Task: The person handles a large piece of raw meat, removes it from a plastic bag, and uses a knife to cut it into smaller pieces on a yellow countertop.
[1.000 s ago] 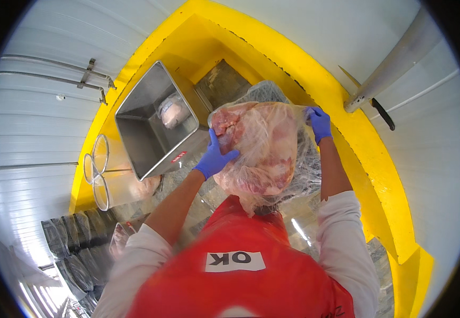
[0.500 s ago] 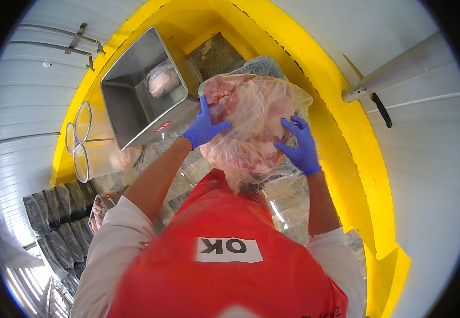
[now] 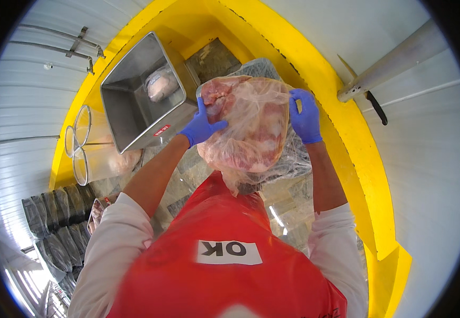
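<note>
Head view: the clear plastic bag of raw meat (image 3: pixel 248 124) hangs in mid-air above the red apron (image 3: pixel 224 254), its long axis running far to near. The left hand (image 3: pixel 201 127) clasps its left flank, fingers spread on the film; the right hand (image 3: pixel 305 115) pinches the far right corner. The steel hopper (image 3: pixel 134 106) lies just left, nearer the left hand.

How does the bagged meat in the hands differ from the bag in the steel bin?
The bagged meat is large and held up by both gloved hands, left hand and right hand; the bag in the bin looks far smaller and lies untouched on the floor of the steel bin. The held meat shows red and pink; the binned one looks paler. Both are in clear plastic.
</note>
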The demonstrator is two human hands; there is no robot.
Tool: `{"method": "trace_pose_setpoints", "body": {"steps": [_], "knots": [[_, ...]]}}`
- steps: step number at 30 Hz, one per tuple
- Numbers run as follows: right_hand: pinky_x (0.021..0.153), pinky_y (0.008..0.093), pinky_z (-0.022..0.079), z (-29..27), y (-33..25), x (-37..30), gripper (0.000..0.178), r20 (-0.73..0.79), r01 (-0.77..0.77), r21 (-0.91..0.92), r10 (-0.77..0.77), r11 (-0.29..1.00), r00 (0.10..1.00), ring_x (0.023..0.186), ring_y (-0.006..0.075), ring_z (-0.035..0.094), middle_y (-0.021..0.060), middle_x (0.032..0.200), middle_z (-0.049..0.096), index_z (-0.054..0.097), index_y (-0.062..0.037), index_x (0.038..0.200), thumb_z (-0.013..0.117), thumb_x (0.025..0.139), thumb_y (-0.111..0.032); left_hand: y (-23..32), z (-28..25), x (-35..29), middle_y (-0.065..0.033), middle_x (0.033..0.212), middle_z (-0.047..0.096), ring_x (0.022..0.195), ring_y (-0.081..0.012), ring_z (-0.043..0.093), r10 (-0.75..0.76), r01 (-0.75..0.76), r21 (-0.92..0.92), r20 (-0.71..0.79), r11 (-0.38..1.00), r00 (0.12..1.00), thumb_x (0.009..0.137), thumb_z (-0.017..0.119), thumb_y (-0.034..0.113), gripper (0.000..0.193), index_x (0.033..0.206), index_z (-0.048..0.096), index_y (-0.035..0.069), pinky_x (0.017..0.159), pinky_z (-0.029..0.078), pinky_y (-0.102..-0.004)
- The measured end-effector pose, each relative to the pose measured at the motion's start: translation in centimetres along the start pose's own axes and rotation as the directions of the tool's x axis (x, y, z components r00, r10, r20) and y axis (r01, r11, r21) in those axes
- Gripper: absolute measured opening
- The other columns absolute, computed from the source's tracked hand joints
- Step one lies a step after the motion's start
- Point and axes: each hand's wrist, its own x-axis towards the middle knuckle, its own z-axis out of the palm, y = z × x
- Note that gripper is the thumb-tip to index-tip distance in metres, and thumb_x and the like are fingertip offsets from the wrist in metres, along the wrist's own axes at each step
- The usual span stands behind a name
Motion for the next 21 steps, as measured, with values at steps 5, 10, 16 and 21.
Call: {"method": "trace_pose_setpoints", "body": {"steps": [5, 10, 16, 21], "knots": [[0.061, 0.0386, 0.057, 2.7, 4.3, 6.0, 0.012, 0.046, -0.484, 0.436, 0.518, 0.759, 0.854, 0.069, 0.025, 0.067, 0.0113, 0.089, 0.064, 0.056, -0.0004, 0.105, 0.062, 0.101, -0.011, -0.5, 0.0, 0.2, -0.0349, 0.166, 0.027, 0.153, -0.04, 0.037, 0.052, -0.052, -0.004, -0.027, 0.999, 0.998, 0.089, 0.079, 0.058, 0.139, 0.159, -0.022, -0.008, 0.122, 0.034, -0.0407], [0.054, 0.0362, 0.056, 6.1, 10.3, 10.0, 0.01, 0.092, -0.715, 0.575, 0.837, 0.398, 0.54, 0.062, 0.0207, 0.064, 0.0075, 0.084, 0.061, 0.058, -0.006, 0.107, 0.062, 0.101, -0.013, -0.1, -0.2, 0.3, -0.0348, 0.167, 0.024, 0.155, -0.0397, 0.033, 0.019, -0.019, -0.01, 0.016, 1.0, 1.0, 0.09, 0.078, 0.057, 0.138, 0.16, -0.023, -0.006, 0.123, 0.032, -0.0406], [0.061, 0.0335, 0.055, 9.0, 4.7, 11.9, 0.007, 0.145, -0.67, 0.533, 0.725, 0.517, 0.674, 0.067, 0.0189, 0.062, 0.005, 0.086, 0.063, 0.063, -0.0099, 0.104, 0.064, 0.101, -0.016, -2.0, 0.2, 0.5, -0.0354, 0.167, 0.023, 0.156, -0.0413, 0.031, 0.013, -0.013, -0.04, 0.002, 0.999, 1.0, 0.087, 0.08, 0.059, 0.143, 0.159, -0.026, -0.005, 0.124, 0.032, -0.0413], [0.083, 0.0318, 0.053, 2.3, 13.2, 8.5, 0.012, -0.008, -0.594, 0.409, 0.653, 0.693, 0.757, 0.088, 0.0144, 0.062, 0.0052, 0.092, 0.068, 0.07, -0.0058, 0.102, 0.067, 0.1, -0.018, -1.4, 0.5, 0.7, -0.0369, 0.165, 0.024, 0.154, -0.044, 0.031, 0.02, -0.02, -0.001, -0.009, 1.0, 1.0, 0.084, 0.082, 0.06, 0.146, 0.16, -0.025, -0.003, 0.123, 0.033, -0.0429]]}}
